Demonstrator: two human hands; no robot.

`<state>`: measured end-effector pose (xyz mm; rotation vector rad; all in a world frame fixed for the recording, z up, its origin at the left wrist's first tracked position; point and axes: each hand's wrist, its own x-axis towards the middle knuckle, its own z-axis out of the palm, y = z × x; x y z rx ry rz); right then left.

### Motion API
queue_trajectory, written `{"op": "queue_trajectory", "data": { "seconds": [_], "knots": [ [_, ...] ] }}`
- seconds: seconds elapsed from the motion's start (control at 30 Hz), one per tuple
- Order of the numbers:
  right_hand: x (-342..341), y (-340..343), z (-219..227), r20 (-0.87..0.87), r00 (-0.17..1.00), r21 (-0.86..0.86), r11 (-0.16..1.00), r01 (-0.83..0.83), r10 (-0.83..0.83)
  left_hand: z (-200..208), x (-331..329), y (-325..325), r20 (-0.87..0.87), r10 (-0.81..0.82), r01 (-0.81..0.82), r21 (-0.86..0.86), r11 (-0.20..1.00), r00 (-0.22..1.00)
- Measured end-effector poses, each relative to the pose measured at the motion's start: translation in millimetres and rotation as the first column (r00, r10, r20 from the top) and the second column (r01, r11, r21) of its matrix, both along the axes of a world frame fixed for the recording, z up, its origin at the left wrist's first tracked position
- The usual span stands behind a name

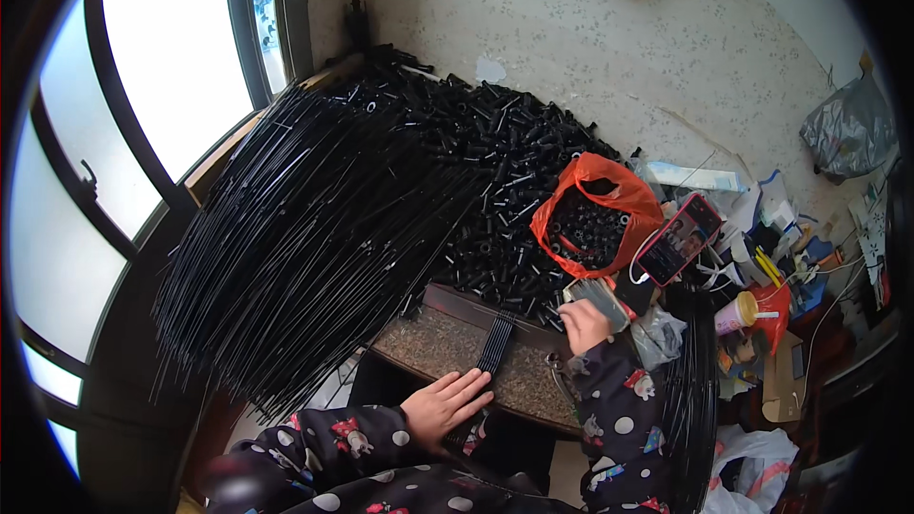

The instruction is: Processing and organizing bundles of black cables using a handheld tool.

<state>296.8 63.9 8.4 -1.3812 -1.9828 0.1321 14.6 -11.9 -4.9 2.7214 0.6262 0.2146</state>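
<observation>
My left hand (446,407) lies flat at the near edge of a speckled brown board (428,343), fingers stretched out and touching the ends of a small row of thin black rods (496,341). The rods lie side by side across the board, their far ends by its dark raised back strip (457,304). At the board's right end my right hand (584,326) is closed, fingertips together; what they hold, if anything, is too small to make out. Just beside it is a clear plastic container or wrapping (606,301). Small black tubular parts (505,266) are heaped behind the board.
A large sheaf of long black rods (295,247) fills the left. An orange bag (640,195) of small black pieces and a propped phone (681,240) stand at the back right. Farther right are a cup (735,313), clutter and a white plastic bag (757,462).
</observation>
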Motion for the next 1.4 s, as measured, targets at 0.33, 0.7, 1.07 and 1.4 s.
{"op": "queue_trajectory", "data": {
  "seconds": [0.33,0.7,1.07,1.4],
  "knots": [
    [-29.8,-7.8,-15.8,0.108,0.994,-0.136,0.99,0.033,-0.018,-3.9,1.3,3.3,-0.006,-0.016,0.016,-0.012,1.0,1.0],
    [-38.9,-6.2,-16.7,0.103,0.995,-0.14,0.99,0.032,-0.018,-0.6,-0.7,4.4,-0.011,-0.021,0.021,0.005,1.0,1.0],
    [-34.6,-7.5,-14.2,0.08,0.997,-0.138,0.99,0.02,-0.009,-4.1,0.2,2.9,0.022,-0.017,0.016,0.004,1.0,1.0],
    [-45.7,-7.0,-10.3,0.13,0.99,-0.161,0.984,0.074,-0.053,-3.9,-1.7,4.8,0.033,-0.009,0.009,0.003,1.0,0.999]
  ]
}}
